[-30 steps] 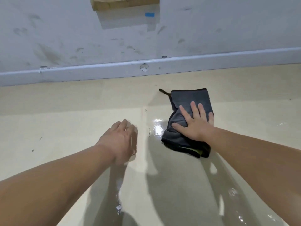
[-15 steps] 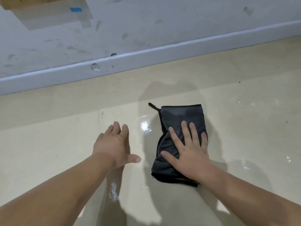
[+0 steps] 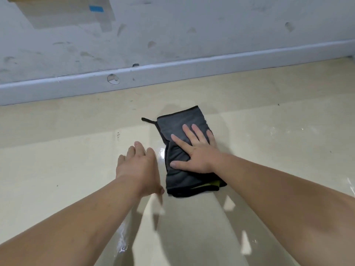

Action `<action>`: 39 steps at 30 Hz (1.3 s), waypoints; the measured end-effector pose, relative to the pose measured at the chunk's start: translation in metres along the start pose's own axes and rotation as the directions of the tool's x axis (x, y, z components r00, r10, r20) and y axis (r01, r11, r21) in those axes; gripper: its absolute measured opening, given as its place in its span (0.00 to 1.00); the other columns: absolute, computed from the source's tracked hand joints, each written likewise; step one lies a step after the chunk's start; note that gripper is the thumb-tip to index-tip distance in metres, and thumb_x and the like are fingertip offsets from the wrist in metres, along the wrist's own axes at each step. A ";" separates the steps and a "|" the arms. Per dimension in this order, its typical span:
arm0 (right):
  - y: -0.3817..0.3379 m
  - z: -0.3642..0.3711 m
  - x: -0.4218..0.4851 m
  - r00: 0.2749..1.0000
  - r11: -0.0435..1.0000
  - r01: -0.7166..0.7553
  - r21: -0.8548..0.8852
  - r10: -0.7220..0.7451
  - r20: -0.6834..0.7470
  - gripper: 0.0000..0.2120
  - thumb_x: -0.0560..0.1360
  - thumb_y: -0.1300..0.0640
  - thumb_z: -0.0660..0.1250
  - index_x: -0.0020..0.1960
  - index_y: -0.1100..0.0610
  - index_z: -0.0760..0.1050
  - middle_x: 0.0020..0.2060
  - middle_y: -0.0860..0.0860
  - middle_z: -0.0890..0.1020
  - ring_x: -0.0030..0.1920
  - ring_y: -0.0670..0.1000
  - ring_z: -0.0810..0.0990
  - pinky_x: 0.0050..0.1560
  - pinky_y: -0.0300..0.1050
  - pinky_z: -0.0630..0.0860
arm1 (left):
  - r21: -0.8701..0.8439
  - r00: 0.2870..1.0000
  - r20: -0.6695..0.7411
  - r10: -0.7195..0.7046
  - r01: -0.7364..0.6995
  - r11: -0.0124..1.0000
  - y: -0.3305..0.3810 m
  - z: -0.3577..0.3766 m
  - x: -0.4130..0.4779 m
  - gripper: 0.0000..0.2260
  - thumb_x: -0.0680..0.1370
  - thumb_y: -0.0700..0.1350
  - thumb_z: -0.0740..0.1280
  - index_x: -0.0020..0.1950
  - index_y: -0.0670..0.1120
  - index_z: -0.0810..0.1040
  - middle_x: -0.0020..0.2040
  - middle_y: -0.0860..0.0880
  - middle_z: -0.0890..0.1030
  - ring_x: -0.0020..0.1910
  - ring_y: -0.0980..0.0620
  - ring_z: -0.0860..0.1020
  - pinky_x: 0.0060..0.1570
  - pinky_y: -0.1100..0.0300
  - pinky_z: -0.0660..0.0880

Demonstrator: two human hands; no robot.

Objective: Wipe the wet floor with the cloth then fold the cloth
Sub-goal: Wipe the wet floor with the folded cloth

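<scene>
Pressing down with spread, straight fingers, the right hand (image 3: 196,150) lay flat on the dark grey cloth (image 3: 184,167) — folded, a yellow-green edge showing at its near corner, a small loop poking out beyond the fingertips to the left. The left hand (image 3: 138,166) hovered just beside it, fingers loosely extended, holding nothing, over the glossy wet floor (image 3: 76,169) — beyond both ran the baseboard (image 3: 172,72).

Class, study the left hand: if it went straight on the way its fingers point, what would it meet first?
The left hand crosses glossy cream floor, then likely meets the black loop on the dark grey cloth; if it misses, the pale skirting board. Depth unclear.
</scene>
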State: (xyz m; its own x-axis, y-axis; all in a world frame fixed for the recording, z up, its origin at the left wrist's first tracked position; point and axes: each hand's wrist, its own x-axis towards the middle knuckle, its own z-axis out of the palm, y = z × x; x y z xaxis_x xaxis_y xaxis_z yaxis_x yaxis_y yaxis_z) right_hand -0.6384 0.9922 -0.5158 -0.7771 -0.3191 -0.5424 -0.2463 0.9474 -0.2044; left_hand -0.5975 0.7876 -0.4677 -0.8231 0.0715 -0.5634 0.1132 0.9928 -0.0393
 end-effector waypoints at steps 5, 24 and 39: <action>0.061 -0.005 -0.021 0.970 0.969 -0.206 0.139 0.221 -0.101 0.43 0.69 0.17 0.45 0.78 0.30 0.33 0.80 0.44 0.29 0.79 0.50 0.26 0.77 0.63 0.30 | -0.191 0.990 -0.099 0.098 -0.116 0.975 0.041 -0.002 -0.009 0.24 0.68 0.56 0.72 0.59 0.50 0.67 0.67 0.44 0.65 0.65 0.44 0.67 0.64 0.51 0.71; 0.063 0.100 -0.180 0.911 0.901 -0.370 0.229 0.400 -0.101 0.40 0.74 0.22 0.45 0.75 0.31 0.25 0.75 0.49 0.21 0.73 0.54 0.17 0.73 0.65 0.25 | -0.062 0.880 0.002 0.474 -0.473 0.879 0.165 -0.003 -0.033 0.36 0.78 0.52 0.66 0.81 0.43 0.54 0.83 0.38 0.47 0.83 0.42 0.37 0.79 0.54 0.36; 0.039 0.012 -0.018 0.862 0.880 -0.395 0.264 0.454 -0.224 0.42 0.73 0.20 0.39 0.81 0.36 0.33 0.81 0.54 0.31 0.79 0.61 0.27 0.74 0.70 0.29 | -0.139 0.960 -0.115 0.256 -0.271 0.953 0.048 -0.015 -0.034 0.29 0.79 0.54 0.64 0.77 0.45 0.63 0.81 0.39 0.54 0.79 0.43 0.50 0.79 0.57 0.49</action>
State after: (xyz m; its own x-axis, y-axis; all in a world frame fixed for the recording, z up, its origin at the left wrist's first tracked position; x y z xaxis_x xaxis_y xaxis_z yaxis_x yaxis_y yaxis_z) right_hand -0.6275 1.0343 -0.5238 -0.9118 0.1606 -0.3780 0.2427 0.9532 -0.1805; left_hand -0.5730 0.8342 -0.4381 -0.8248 0.3340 -0.4563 0.2534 0.9397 0.2298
